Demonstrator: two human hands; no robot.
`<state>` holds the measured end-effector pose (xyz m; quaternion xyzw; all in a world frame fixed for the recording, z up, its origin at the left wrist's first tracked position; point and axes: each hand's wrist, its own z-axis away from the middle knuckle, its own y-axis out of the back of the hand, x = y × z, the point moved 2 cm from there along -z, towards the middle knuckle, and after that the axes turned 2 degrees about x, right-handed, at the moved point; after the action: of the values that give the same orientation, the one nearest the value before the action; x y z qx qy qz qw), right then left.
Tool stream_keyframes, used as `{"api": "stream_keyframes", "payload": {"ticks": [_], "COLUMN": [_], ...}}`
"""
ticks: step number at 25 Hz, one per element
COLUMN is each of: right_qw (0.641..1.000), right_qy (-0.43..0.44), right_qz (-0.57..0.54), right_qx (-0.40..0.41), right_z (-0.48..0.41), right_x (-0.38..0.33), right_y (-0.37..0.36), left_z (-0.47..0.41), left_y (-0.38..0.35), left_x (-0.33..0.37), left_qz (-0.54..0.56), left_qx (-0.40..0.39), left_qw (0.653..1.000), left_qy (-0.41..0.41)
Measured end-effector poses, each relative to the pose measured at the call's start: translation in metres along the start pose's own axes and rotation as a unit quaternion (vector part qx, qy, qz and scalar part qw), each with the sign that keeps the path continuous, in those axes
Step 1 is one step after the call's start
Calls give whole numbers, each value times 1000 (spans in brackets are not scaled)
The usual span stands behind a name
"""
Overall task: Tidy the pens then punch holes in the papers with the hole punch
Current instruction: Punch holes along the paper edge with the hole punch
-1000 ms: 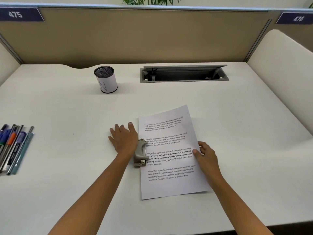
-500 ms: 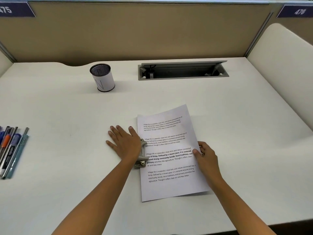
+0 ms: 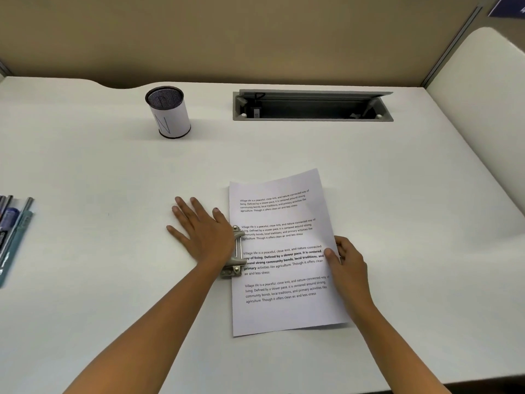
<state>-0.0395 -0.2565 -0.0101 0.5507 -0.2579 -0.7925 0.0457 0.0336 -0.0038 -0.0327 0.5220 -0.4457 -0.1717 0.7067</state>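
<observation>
Printed white papers [image 3: 284,314] lie near the middle of the white desk [image 3: 113,280]. A grey metal hole punch [image 3: 236,253] sits over their left edge. My left hand [image 3: 200,233] presses flat on the punch with straight, spread fingers. My right hand [image 3: 348,260] pinches the papers' right edge, thumb on top. Several pens [image 3: 12,223] lie side by side at the desk's far left edge, partly cut off by the frame. A mesh pen cup [image 3: 169,112] wrapped in white paper stands upright at the back left, apart from the pens.
An open grey cable tray [image 3: 312,106] is set into the desk at the back. A tan partition [image 3: 255,38] runs behind the desk, and a white side panel [image 3: 483,95] stands at the right.
My left hand slid over the hole punch and flattened onto it, fingers spread wider. The right hand kept its hold on the papers. The view tilted down and shifted right.
</observation>
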Motion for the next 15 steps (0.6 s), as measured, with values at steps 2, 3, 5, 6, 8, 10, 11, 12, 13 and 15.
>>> {"api": "stream_keyframes", "payload": {"ticks": [2, 3, 5, 6, 8, 10, 11, 12, 13, 15], "right_qw": [1000, 1000, 1000, 1000, 1000, 1000, 1000, 1000, 1000, 1000], "right_qy": [-3, -4, -5, -5, -8, -12, -11, -8, -7, -5], "right_qz": [2, 1, -1, 0, 0, -1, 0, 1, 2, 6], "right_qx": [-4, -4, -3, -4, -5, -4, -4, -3, -2, -4], "right_z": [0, 0, -1, -1, -1, -1, -1, -1, -1, -1], "right_x": [1, 1, 3, 3, 3, 4, 4, 4, 5, 5], "right_y": [0, 0, 0, 0, 0, 0, 0, 0, 0, 0], "left_z": [0, 1, 2, 2, 2, 2, 2, 2, 2, 2], "left_y": [-1, -2, -2, -2, -3, -4, -4, -4, -3, -2], "left_x": [-2, -3, -4, -5, -5, -5, -5, -5, -5, -5], "left_qz": [-13, -20, -32, -36, -41, -44, -47, -50, -51, -49], "left_qx": [6, 14, 27, 31, 38, 40, 41, 40, 38, 31], "left_qw": [1000, 1000, 999, 998, 998, 998, 998, 997, 998, 998], "left_qy": [-6, -14, -27, -30, -31, -29, -29, -30, -30, -27]}}
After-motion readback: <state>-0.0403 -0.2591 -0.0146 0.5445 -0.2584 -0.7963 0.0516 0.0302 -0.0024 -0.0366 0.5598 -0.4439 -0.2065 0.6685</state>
